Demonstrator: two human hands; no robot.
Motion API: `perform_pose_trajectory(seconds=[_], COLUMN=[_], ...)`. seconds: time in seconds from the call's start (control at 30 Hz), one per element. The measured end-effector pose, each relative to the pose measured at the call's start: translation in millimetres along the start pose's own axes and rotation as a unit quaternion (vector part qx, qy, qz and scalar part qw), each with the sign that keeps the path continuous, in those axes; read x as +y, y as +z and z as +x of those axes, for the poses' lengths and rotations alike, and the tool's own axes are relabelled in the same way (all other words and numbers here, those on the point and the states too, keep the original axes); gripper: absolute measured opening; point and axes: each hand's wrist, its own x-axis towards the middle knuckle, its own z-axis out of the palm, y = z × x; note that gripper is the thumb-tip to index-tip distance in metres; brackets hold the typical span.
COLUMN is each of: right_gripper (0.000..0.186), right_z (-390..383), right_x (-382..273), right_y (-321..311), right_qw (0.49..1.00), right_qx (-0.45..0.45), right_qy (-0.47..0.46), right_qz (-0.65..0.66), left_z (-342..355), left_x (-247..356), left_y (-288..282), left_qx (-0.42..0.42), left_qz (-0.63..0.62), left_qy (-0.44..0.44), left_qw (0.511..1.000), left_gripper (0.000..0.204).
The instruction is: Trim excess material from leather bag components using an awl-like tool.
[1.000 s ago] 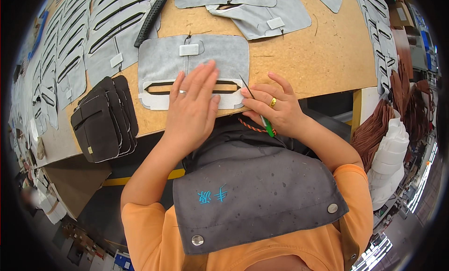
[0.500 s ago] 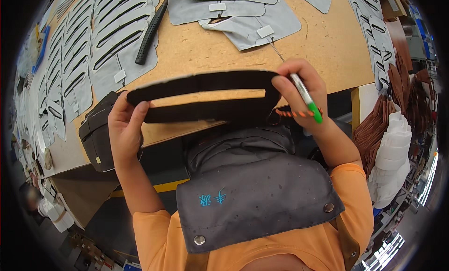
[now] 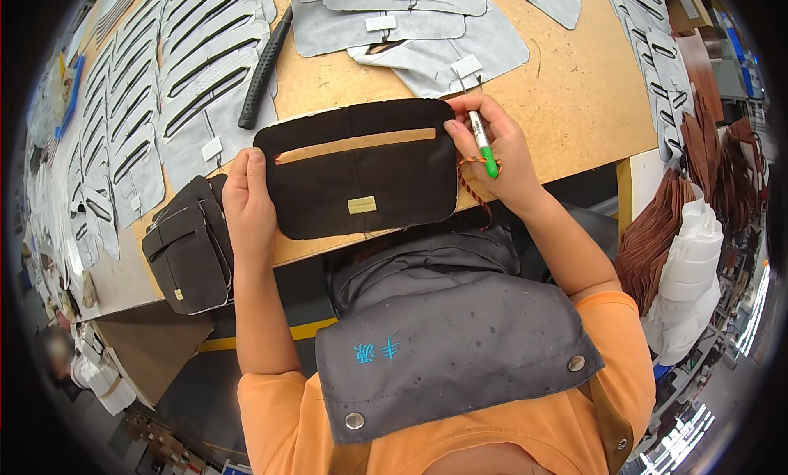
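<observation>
My left hand point(image 3: 249, 188) grips the left edge of a dark fabric panel point(image 3: 361, 180), thumb in front. The panel has rounded corners, a long slot showing tan behind it and a small pale yellow label point(image 3: 361, 205). My right hand point(image 3: 501, 151) pinches its upper right corner while holding a white-and-green pen-like tool point(image 3: 483, 146) with a thin metal shaft; an orange-and-black cord point(image 3: 472, 189) hangs from it. A pile of similar dark panels point(image 3: 185, 258) lies left of my left hand. Grey slotted pieces point(image 3: 435, 69) lie beyond the held panel.
The tan worktable point(image 3: 574, 106) carries rows of grey slotted pieces point(image 3: 197, 57) and a black textured bar point(image 3: 265, 69). At right hang brown strips point(image 3: 648, 237) beside a white bundle point(image 3: 688, 278), with a cardboard box point(image 3: 688, 7) at the upper right.
The grey piece under my hands has been lifted and turned, showing its dark side, then tipped to show more of that face. My left hand moved from lying on it to gripping its edge.
</observation>
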Motion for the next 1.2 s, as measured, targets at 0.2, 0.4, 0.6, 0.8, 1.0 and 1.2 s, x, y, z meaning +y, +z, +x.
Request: perform_pose_trajectory(seconds=[0.2,0.4,0.6,0.8,1.0,1.2], right_gripper=[0.016,0.032,0.028,0.020,0.017,0.015], right_z=[0,10,-32,-35,-51,-48], right_x=[-11,-56,-15,-34,-27,-31], right_y=[-4,-21,-13,-13,-9,-4], right_qw=[0.995,0.924,0.931,0.966,0.979,0.976], right_qx=[-0.026,0.056,-0.135,-0.117,-0.128,-0.131], right_qy=[0.096,-0.367,-0.284,-0.189,-0.128,-0.142], right_qz=[0.012,-0.094,-0.184,-0.130,-0.092,-0.104], left_z=[-4,-9,-31,-63,-68,-67], left_x=[9,32,22,28,11,11], left_y=[7,-22,-10,57,81,79], left_qx=[0.020,0.008,0.053,-0.136,-0.163,-0.172], left_qz=[-0.009,-0.057,0.213,0.310,0.330,0.358], left_qy=[0.056,0.234,0.100,0.296,0.314,0.334], left_qw=[0.998,0.971,0.970,0.893,0.875,0.855], left_gripper=[0.028,0.032,0.018,0.027,0.033,0.037])
